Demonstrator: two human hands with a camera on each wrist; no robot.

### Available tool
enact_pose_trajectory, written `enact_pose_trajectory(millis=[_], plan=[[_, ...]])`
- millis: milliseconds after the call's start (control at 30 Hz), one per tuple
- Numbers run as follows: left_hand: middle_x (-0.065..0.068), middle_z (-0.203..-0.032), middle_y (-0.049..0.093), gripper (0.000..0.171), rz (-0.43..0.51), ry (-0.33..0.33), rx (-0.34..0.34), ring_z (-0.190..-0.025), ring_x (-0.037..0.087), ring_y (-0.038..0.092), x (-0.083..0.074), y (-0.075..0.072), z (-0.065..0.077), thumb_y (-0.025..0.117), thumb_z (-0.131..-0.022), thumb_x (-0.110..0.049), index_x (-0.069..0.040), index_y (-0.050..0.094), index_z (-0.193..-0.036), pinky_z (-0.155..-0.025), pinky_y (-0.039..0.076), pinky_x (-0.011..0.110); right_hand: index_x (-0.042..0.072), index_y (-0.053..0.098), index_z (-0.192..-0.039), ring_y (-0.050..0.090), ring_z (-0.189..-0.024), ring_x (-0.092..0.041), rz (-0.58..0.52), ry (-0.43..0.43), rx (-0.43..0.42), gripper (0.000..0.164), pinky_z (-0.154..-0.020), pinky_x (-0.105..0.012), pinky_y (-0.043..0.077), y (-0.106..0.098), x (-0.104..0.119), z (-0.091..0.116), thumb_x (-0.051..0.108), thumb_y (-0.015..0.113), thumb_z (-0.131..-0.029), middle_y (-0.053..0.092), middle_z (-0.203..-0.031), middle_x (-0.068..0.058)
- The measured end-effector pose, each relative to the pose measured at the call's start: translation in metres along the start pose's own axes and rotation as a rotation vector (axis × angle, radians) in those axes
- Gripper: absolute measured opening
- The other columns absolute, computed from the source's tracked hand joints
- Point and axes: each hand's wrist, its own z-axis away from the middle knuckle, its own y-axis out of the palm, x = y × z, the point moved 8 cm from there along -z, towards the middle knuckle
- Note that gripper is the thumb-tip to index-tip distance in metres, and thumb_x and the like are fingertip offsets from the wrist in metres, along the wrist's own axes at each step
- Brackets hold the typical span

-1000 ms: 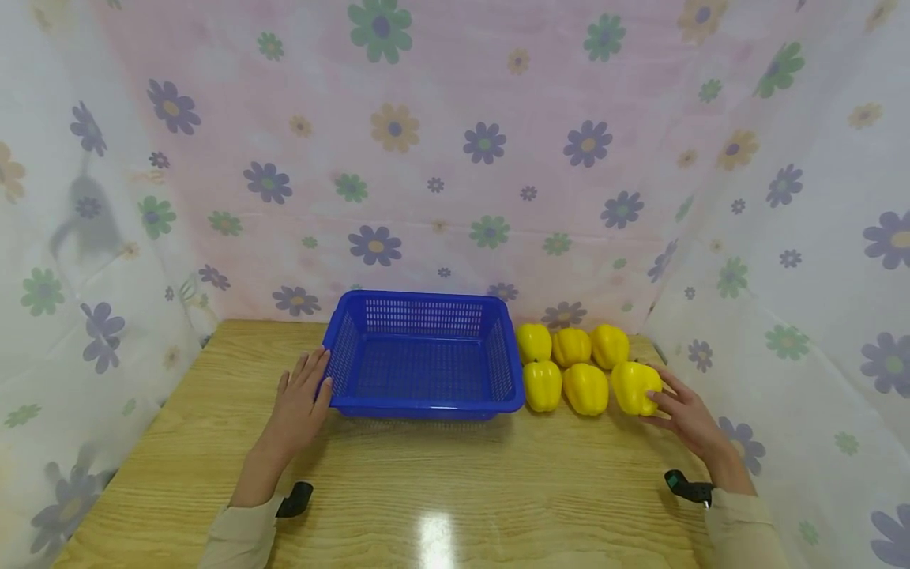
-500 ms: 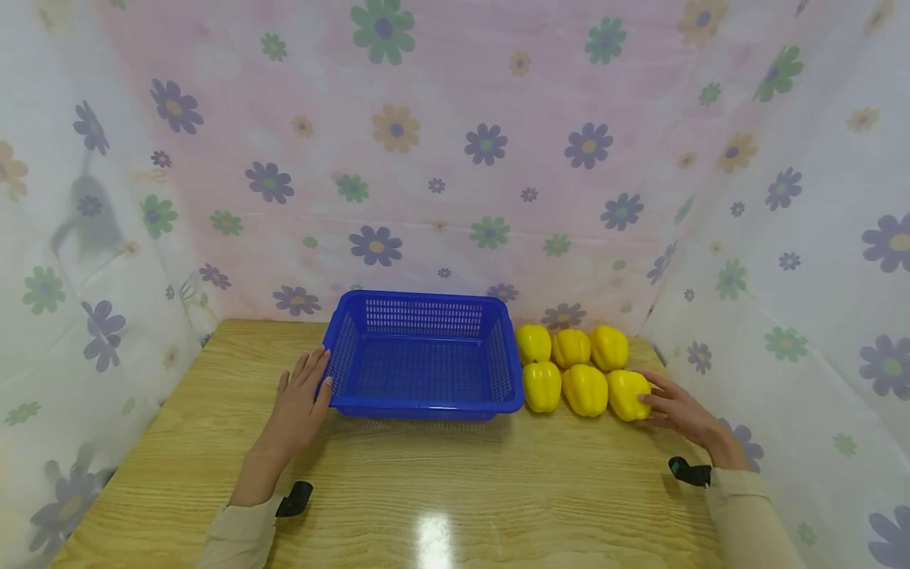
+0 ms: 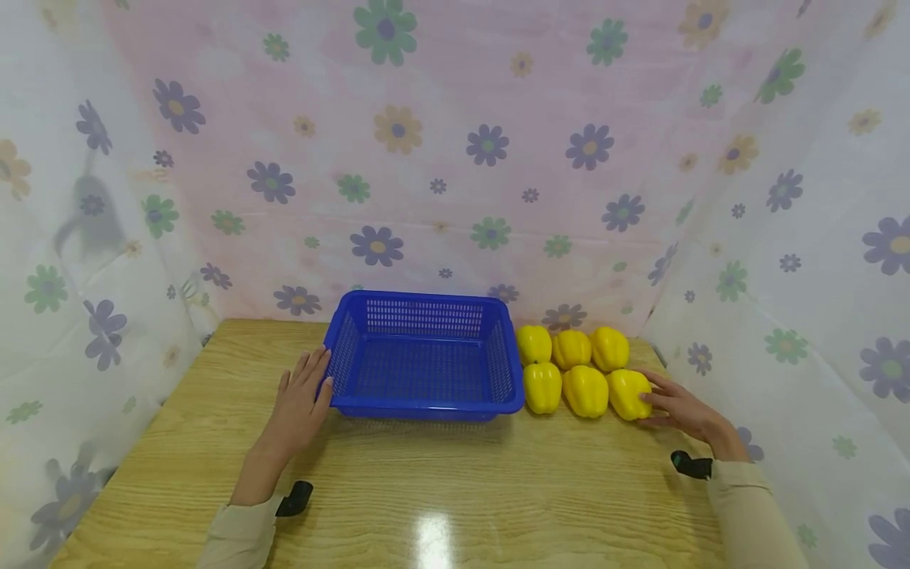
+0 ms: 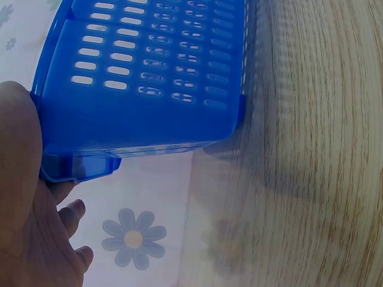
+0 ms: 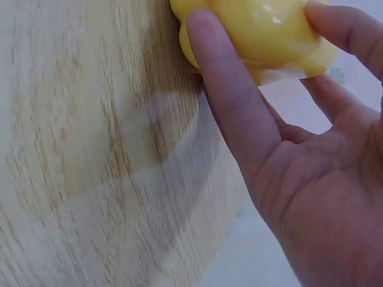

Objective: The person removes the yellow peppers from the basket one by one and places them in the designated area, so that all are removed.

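In the head view my left hand [image 3: 297, 407] rests against the left rim of a blue plastic basket [image 3: 426, 407]. Its fingers look fairly straight there; the left wrist view shows the thumb at the basket's slotted wall [image 4: 137, 113]. Over on the right, my right hand [image 3: 686, 415] has thumb and fingers around a yellow bell pepper [image 3: 629, 395], the front-right one of two rows. The right wrist view shows fingertips on both sides of this glossy pepper [image 5: 263, 30], which sits at the tabletop. Part of the far fingers is hidden behind it.
Several other yellow bell peppers [image 3: 586, 391] stand close together between the basket and my right hand. The wooden table [image 3: 498, 490] ends at flower-printed cloth [image 3: 441, 158] behind and at both sides. Nothing shows inside the basket.
The right hand has moved slightly left and down with the pepper, which now sits upright level with its row. The left hand and basket stay in place.
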Motion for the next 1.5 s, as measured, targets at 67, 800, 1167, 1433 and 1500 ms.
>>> enact_pose_trajectory(millis=[67, 800, 1167, 1433, 1500], plan=[[0.022, -0.167, 0.021, 0.057, -0.003, 0.001, -0.001, -0.155, 0.046, 0.010, 0.000, 0.000, 0.000, 0.034, -0.112, -0.028, -0.002, 0.023, -0.161, -0.118, 0.006, 0.072, -0.002, -0.010, -0.160, 0.058, -0.110, 0.003, -0.005, 0.003, 0.000, 0.076, -0.098, -0.050, 0.055, 0.000, -0.001, -0.001, 0.017, 0.044, -0.110, -0.002, -0.160, -0.039], [0.021, -0.167, 0.021, 0.057, 0.005, 0.002, -0.003, -0.155, 0.047, 0.009, -0.002, 0.001, -0.002, 0.036, -0.111, -0.025, 0.000, 0.024, -0.161, -0.118, 0.005, 0.072, -0.002, -0.004, -0.162, 0.044, -0.136, -0.039, 0.081, 0.045, -0.052, 0.078, -0.098, -0.048, 0.056, -0.006, -0.003, -0.002, 0.020, 0.049, -0.109, 0.000, -0.162, -0.038], [0.022, -0.167, 0.022, 0.056, 0.006, 0.007, -0.012, -0.154, 0.047, 0.009, -0.004, 0.001, -0.003, 0.036, -0.111, -0.026, 0.001, 0.026, -0.160, -0.117, 0.006, 0.073, -0.006, -0.005, -0.160, 0.037, -0.137, -0.055, 0.135, 0.044, -0.093, 0.080, -0.097, -0.049, 0.056, -0.008, 0.002, 0.007, 0.024, 0.048, -0.109, 0.001, -0.160, -0.042], [0.021, -0.167, 0.021, 0.057, -0.015, -0.003, 0.011, -0.155, 0.046, 0.007, -0.004, 0.001, -0.007, 0.037, -0.111, -0.026, 0.000, 0.025, -0.161, -0.118, 0.004, 0.073, -0.010, 0.002, -0.159, 0.030, -0.136, -0.065, 0.387, 0.023, -0.220, 0.076, -0.097, -0.059, 0.053, -0.010, 0.016, 0.021, 0.031, 0.044, -0.110, 0.013, -0.154, -0.048], [0.021, -0.167, 0.022, 0.057, -0.027, -0.001, 0.021, -0.155, 0.046, 0.006, -0.005, -0.001, -0.008, 0.038, -0.111, -0.026, 0.000, 0.026, -0.160, -0.118, 0.004, 0.073, -0.011, 0.004, -0.158, 0.028, -0.134, -0.067, 0.475, 0.013, -0.262, 0.077, -0.099, -0.068, 0.047, -0.007, 0.024, 0.024, 0.034, 0.044, -0.110, 0.014, -0.153, -0.049]])
